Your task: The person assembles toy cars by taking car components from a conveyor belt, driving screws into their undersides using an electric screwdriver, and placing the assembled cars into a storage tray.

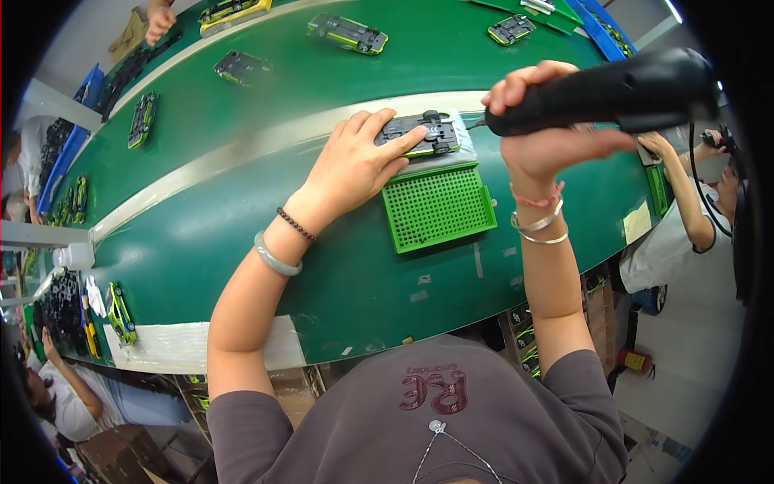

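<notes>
An upside-down toy car lies with its black chassis facing up, beside a whitish block. My left hand holds it from the left, with the thumb across the underside and other fingers along its far side. My right hand is closed around a black power screwdriver, which lies roughly level. Its dark tip points left toward the car's right end; whether they touch I cannot tell. Just in front of the car sits a green tray with rows of small holes.
Beyond a pale rail, several overturned toy cars lie on a green surface, one near the middle. A green toy car stands at the left. Blue bins line the far left. A co-worker is close on the right.
</notes>
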### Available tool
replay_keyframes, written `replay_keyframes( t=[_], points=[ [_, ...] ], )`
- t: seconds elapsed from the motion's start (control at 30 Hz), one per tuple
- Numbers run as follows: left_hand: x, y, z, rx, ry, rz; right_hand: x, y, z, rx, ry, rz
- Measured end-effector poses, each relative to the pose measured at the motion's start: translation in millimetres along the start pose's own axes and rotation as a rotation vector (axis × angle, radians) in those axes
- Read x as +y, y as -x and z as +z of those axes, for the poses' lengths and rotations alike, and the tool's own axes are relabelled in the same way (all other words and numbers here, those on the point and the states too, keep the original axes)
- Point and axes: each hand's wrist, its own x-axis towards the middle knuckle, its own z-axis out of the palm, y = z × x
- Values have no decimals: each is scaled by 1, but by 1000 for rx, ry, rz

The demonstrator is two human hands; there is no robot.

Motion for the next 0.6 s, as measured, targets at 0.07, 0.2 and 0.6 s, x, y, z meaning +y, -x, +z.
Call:
replay_keyframes(
  t=[0.07, 0.2, 0.6],
  points=[
    [0, 0, 2, 1, 8, 3, 11, 1, -5, 65, 91, 97],
    [2, -1, -3, -41, 30, -23, 23, 1, -9, 91, 222, 143],
    [3, -1, -7, -85, 66, -41, 46, 5, -14, 30, 412, 212]
  ],
)
